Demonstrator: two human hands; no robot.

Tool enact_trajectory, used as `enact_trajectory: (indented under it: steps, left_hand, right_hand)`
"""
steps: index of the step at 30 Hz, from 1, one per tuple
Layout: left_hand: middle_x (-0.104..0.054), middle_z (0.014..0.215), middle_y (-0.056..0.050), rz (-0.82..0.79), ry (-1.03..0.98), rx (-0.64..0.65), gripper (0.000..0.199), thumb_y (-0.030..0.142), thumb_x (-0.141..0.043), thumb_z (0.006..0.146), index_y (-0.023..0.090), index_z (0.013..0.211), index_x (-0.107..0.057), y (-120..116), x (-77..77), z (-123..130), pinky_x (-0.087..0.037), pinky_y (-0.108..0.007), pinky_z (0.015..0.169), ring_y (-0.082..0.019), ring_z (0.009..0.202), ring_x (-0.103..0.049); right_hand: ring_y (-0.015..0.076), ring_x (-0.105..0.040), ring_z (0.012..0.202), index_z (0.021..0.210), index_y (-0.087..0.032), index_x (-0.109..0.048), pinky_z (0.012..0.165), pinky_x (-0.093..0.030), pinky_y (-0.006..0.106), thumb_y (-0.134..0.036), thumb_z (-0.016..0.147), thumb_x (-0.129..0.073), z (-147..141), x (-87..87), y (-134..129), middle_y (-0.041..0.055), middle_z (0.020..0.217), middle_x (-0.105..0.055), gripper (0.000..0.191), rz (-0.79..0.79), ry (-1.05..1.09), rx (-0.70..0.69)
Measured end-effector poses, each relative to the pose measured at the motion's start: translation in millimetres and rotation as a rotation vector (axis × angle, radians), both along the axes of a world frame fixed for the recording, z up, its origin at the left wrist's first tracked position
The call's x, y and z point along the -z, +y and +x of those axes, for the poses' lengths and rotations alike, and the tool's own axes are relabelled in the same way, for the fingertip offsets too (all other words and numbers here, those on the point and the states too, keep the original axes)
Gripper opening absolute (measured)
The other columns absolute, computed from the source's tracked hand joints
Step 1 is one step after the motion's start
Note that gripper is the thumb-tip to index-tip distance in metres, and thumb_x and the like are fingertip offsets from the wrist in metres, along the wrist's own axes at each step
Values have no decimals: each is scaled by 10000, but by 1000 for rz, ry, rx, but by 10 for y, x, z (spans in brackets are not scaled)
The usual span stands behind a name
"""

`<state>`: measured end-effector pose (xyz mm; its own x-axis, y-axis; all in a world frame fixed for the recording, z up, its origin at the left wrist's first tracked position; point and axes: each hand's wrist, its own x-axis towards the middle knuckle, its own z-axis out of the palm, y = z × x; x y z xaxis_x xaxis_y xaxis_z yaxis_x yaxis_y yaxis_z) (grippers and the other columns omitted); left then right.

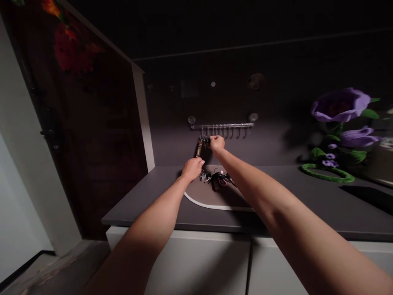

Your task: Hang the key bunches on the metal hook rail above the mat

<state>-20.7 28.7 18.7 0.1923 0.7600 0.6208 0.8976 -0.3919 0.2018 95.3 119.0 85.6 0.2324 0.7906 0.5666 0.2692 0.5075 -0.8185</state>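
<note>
A clear hook rail (222, 126) is fixed to the dark wall, with a row of small hooks. From its left end hangs a dark key fob strap (199, 148) with lettering, on a metal ring. My right hand (217, 143) is closed at the rail, its fingertips on a small dark keyring item (207, 141). Lower and to the left, my left hand (193, 169) is closed at the bottom end of the strap. Below both hands, several keys (203, 177) and a dark red fob (216, 182) lie on a white-edged mat (215, 207).
Purple artificial flowers (340, 105) with a green ring base (327, 174) stand on the right of the grey counter (147, 196). A dark door (101, 135) is at the left. White cabinet fronts (199, 262) are beneath the counter.
</note>
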Motion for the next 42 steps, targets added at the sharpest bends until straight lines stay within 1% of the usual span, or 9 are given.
enact_trajectory:
  steps: [3,9,12,18,22,28,31,34,42]
  left_hand:
    - [-661,837,-76,5,2,7,295,309,-368,874,189,808,-630,-1,-7,-8,-357,-252,662,-173,793,-584]
    - [-663,854,-72,1,-9,30,272,297,-385,864,186,814,-628,-6,-32,-32,-360,-245,669,-166,800,-581]
    - [-662,832,-64,-3,-30,45,261,286,-392,856,184,806,-627,-16,-44,-46,-364,-242,661,-162,782,-577]
    - [-655,767,-41,-49,-116,100,237,252,-402,841,179,813,-626,-19,-52,-78,-380,-232,662,-143,726,-565]
    - [-656,796,-34,-77,-126,122,234,230,-407,834,179,829,-635,0,-42,-106,-395,-226,699,-138,755,-561]
    - [-654,917,-57,-103,-48,115,197,199,-461,801,173,855,-649,36,10,-147,-409,-252,783,-160,863,-559]
    - [-646,948,-72,-125,-31,66,209,217,-470,802,169,880,-657,54,47,-153,-414,-269,817,-170,894,-558]
    - [-638,970,-78,-155,0,9,218,233,-495,791,171,916,-663,74,85,-151,-414,-267,832,-170,909,-557]
    - [-658,933,-100,-201,34,-4,250,284,-513,790,143,900,-688,118,157,-136,-419,-262,772,-182,850,-578]
  right_hand:
    - [110,-581,636,788,-137,-615,681,-493,248,-249,766,-483,4,-15,-50,43,705,-627,175,-94,87,61]
    - [64,-504,519,730,-135,-571,586,-498,246,-141,718,-510,23,-9,-265,1,626,-556,62,-212,208,-103]
    - [57,-473,499,676,-142,-539,564,-496,246,-90,696,-505,60,7,-407,-10,597,-519,65,-251,266,-160]
    - [66,-457,507,668,-152,-525,558,-466,247,-88,681,-500,167,107,-708,-6,616,-528,69,-292,227,-271]
    - [76,-491,544,702,-145,-555,580,-432,224,-146,691,-523,249,317,-846,6,633,-575,34,-261,96,-344]
    - [106,-540,677,777,-142,-607,686,-421,235,-190,722,-537,367,622,-891,32,766,-640,101,-124,-260,-246]
    - [129,-555,737,825,-166,-634,733,-411,251,-206,742,-541,403,679,-899,38,827,-657,130,-34,-498,-168]
    - [148,-565,757,837,-185,-654,740,-406,257,-206,752,-544,409,697,-907,40,831,-664,141,-3,-674,-146]
    - [158,-573,738,817,-180,-675,724,-395,244,-217,770,-542,366,724,-864,48,777,-667,146,-52,-766,-149]
